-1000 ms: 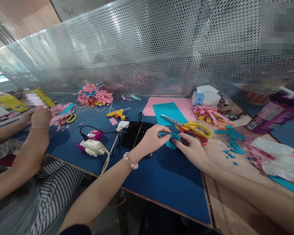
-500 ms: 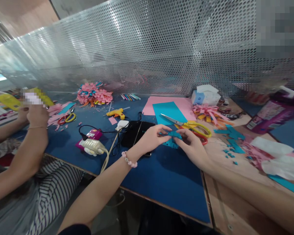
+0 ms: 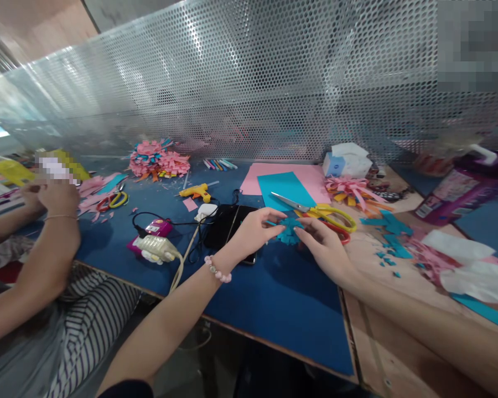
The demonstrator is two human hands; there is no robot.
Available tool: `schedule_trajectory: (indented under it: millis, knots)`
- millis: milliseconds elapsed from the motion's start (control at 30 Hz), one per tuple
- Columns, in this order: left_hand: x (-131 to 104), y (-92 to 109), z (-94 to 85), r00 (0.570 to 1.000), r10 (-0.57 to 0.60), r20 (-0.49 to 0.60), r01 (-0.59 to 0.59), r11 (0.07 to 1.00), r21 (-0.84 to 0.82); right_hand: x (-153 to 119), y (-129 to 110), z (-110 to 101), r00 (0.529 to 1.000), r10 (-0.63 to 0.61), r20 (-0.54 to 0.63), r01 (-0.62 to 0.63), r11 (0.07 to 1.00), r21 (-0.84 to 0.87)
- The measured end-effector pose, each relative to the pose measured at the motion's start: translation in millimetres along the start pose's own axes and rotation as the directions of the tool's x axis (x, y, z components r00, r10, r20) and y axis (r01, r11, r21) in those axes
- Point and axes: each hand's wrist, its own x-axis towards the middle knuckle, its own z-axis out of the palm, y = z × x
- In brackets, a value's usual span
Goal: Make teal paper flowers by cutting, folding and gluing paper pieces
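Between my two hands is a blue fringed paper flower (image 3: 289, 231), held just above the blue tabletop. My left hand (image 3: 259, 231), with a beaded bracelet at its wrist, pinches the flower's left side. My right hand (image 3: 321, 243) grips its right side with thumb and fingers. Right behind the hands lie large scissors (image 3: 334, 216) with yellow and red handles, their blades over a blue paper sheet (image 3: 288, 188). Pink paper (image 3: 253, 177) lies beneath that sheet. A black tablet-like device (image 3: 222, 232) rests by my left hand, partly covered by it.
A yellow glue gun (image 3: 196, 192), a purple adapter with plugs (image 3: 155, 240) and cables lie left. Pink paper flowers (image 3: 157, 160) stand behind them. Blue scraps (image 3: 392, 235), a tissue box (image 3: 346, 161) and a purple bottle (image 3: 460, 190) are right. A co-worker's hands (image 3: 53, 196) work at far left.
The blue paper flower has turned a little and shows its fringed face more openly. My fingers have shifted slightly on it; both hands still hold it.
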Motion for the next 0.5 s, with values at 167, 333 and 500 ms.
schedule_trajectory:
  millis: [167, 333, 500]
  knots:
    - [-0.2, 1.7, -0.1, 1.0, 0.003, -0.015, -0.003, 1.0, 0.016, 1.5, 1.1, 0.2, 1.0, -0.022, -0.001, 0.022, 1.0, -0.006]
    - [-1.3, 4.3, 0.1, 0.999, 0.014, -0.029, -0.013, 0.999, 0.032, 2.6, 2.8, 0.5, 0.999, -0.042, 0.004, 0.042, 0.999, -0.002]
    - [-0.8, 1.6, -0.3, 1.0, 0.011, -0.018, -0.011, 1.0, 0.011, 2.4, 4.4, 0.2, 0.999, -0.042, 0.005, 0.042, 0.999, 0.008]
